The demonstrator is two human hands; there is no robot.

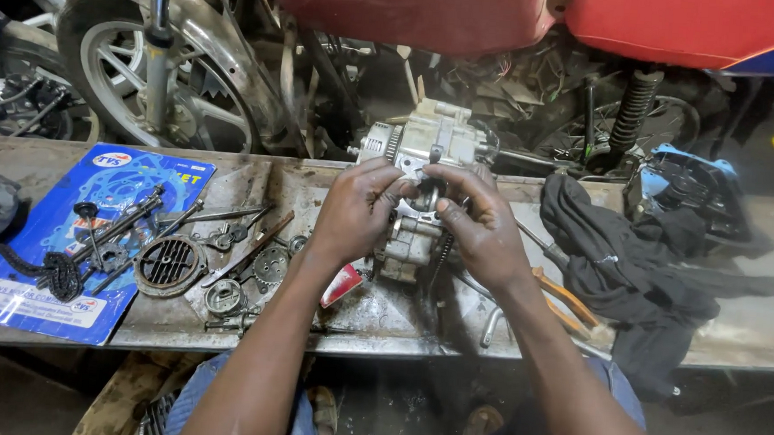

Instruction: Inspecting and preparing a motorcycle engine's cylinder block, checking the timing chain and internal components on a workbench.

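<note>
On the engine block [425, 171], both hands' fingertips pinch together.

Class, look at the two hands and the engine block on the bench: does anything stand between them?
Nothing visible does. The left hand and right hand both already rest on the engine block, fingers meeting at its middle.

Free room and obstacles on the workbench [522, 335]: both hands — left hand [358, 209], right hand [479, 227] — close on the engine block [426, 144] at centre, blocking the middle. Left of them, loose parts crowd the surface — a round finned cover [169, 265], a chain [53, 272] and a blue card sheet [14, 251]. To the right, pliers [564, 297] and a black cloth [632, 261] obstruct; bare bench shows beyond the cloth, and in front of the block.
</note>
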